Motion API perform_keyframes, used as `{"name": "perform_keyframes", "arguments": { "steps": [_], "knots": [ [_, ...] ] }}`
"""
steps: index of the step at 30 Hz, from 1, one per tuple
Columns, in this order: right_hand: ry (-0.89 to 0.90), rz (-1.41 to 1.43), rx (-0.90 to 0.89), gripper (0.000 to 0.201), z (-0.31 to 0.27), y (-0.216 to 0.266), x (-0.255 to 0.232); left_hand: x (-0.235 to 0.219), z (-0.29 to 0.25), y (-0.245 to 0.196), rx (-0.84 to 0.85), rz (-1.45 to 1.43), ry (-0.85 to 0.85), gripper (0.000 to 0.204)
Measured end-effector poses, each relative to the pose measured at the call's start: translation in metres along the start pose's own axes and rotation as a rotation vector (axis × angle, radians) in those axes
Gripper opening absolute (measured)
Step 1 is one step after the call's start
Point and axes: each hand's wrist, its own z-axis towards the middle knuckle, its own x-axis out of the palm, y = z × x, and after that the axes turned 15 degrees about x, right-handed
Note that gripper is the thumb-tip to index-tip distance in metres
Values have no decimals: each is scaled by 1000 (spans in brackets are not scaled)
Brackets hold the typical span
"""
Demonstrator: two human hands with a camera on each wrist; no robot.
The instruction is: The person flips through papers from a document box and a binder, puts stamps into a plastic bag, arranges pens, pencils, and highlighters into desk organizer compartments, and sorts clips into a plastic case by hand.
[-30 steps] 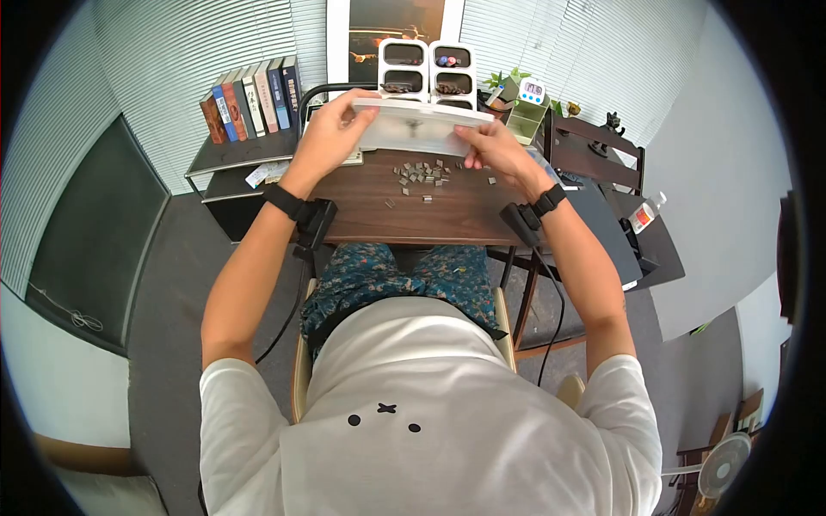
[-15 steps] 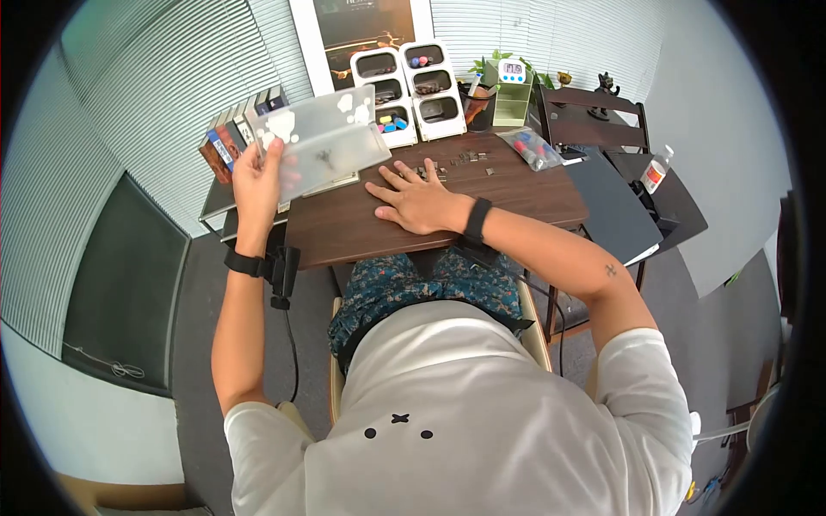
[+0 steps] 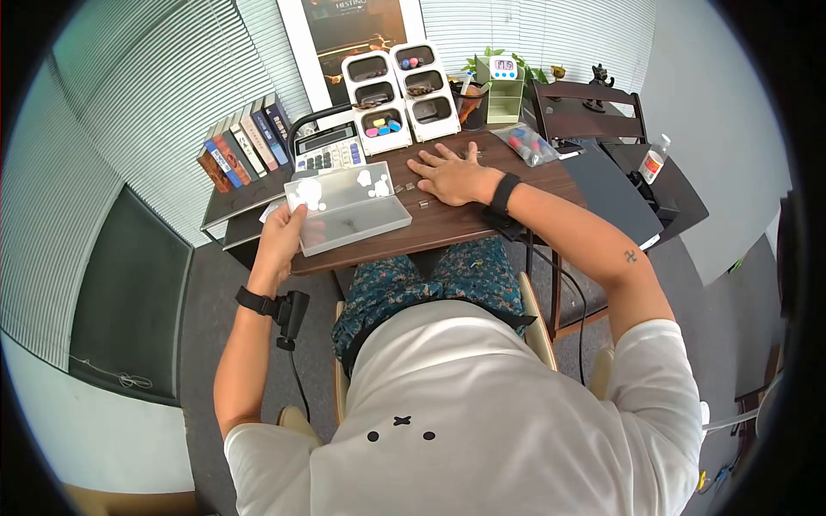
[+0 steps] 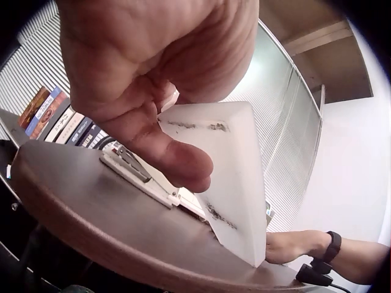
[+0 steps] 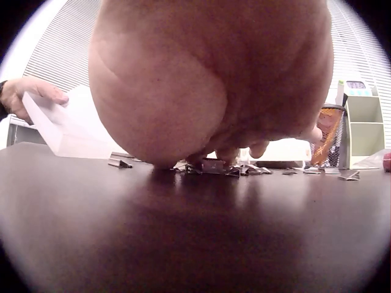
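your left hand (image 3: 280,234): fingers pinching the left side of a translucent frosted plastic box (image 3: 357,236), lid (image 3: 342,189) folded open, held at the left front of the dark brown wooden desk (image 3: 551,191). your right hand (image 3: 458,179): palm down, fingers spread and straight, among small silvery metal clips (image 5: 120,163). white calculator (image 3: 331,156) behind the box.
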Motion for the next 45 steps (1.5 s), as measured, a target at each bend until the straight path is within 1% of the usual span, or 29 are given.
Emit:
{"name": "perform_keyframes", "arguments": {
  "steps": [2, 5, 6, 8, 9, 10, 11, 13, 14, 17, 19, 21, 22, 23, 24, 25, 26, 27, 29, 32, 34, 35, 37, 38, 39, 41, 42, 43, 45],
  "knots": [
    [9, 6, 25, 62, -1, -11, 4, 6, -4, -3, -66, -28, 2, 31],
    [-3, 52, 16, 63, -6, -30, 7, 19, -10, -16, -104, 33, 7, 27],
    [4, 41, 28, 64, -7, -36, 6, 19, -10, -11, -103, 25, -2, 27],
    [-52, 79, 12, 65, -10, -50, 6, 17, -6, 0, 16, 11, -10, 27],
    [-105, 125, -2, 67, -10, -57, 6, 13, -4, 4, 15, 3, -21, 27],
    [-123, 141, 50, 74, -15, -59, 4, 12, -2, 5, 20, 33, -36, 26],
    [-117, 125, 39, 74, -10, -65, 8, 10, -2, 5, 23, 64, -51, 26],
    [-67, 218, 191, 82, 1, -73, 16, 4, -5, 3, 16, 96, -72, 27],
    [8, 233, 176, 92, 2, -75, 15, 2, -8, 3, 25, 50, -90, 28],
    [-5, 220, 78, 93, 1, -63, 17, -11, -14, 6, 21, -11, -120, 32],
    [-1, 185, 40, 94, -2, -49, 17, -18, -19, 10, -35, 53, -85, 35],
    [10, 204, 17, 94, -1, -35, 15, -16, -27, 13, -64, 91, -109, 40],
    [-29, 106, 72, 90, -4, -21, 9, -13, -30, 16, 18, 125, -126, 43],
    [-27, 86, 58, 90, -7, -9, 5, -13, -31, 19, 98, 163, -140, 46],
    [-109, 63, -5, 87, -12, 1, 4, -14, -30, 23, 99, 203, -126, 52],
    [-191, 45, -65, 84, -18, 12, 3, -15, -29, 27, 95, 196, -134, 52],
    [-192, -3, -119, 77, -24, 25, 3, -15, -28, 30, 93, 226, -150, 55],
    [-192, -8, -121, 77, -25, 30, 7, -15, -27, 31, 92, 257, -164, 58],
    [-118, 3, -257, 72, -24, 36, 13, -14, -29, 30, 100, 253, -185, 62],
    [-107, -83, -210, 70, -26, 26, 7, -8, -29, 31, 86, 236, -216, 62],
    [-94, -123, -172, 70, -28, 16, 1, -3, -29, 27, 180, 288, -248, 60],
    [-71, -140, -121, 70, -29, 11, -1, -1, -25, 30, 188, 287, -247, 60],
    [-50, -155, -67, 71, -28, -1, -2, 4, -22, 27, 528, 536, -187, 54],
    [-31, -122, -51, 71, -26, -9, 1, 7, -24, 15, 235, 464, -95, 50],
    [-15, -87, -35, 71, -24, -17, 2, 13, -23, 13, 237, 465, -94, 50],
    [0, -57, -30, 71, -24, -29, 3, 23, -22, 9, 288, 544, -3, 58],
    [-9, -39, -39, 70, -22, -37, 7, 28, -23, 8, 275, 593, 36, 78],
    [-16, -16, -44, 69, -24, -42, 9, 34, -26, 5, 278, 597, 47, 78],
    [-11, 8, -31, 69, -27, -53, 13, 43, -32, -4, 325, 787, 77, 93]
  ]
}}
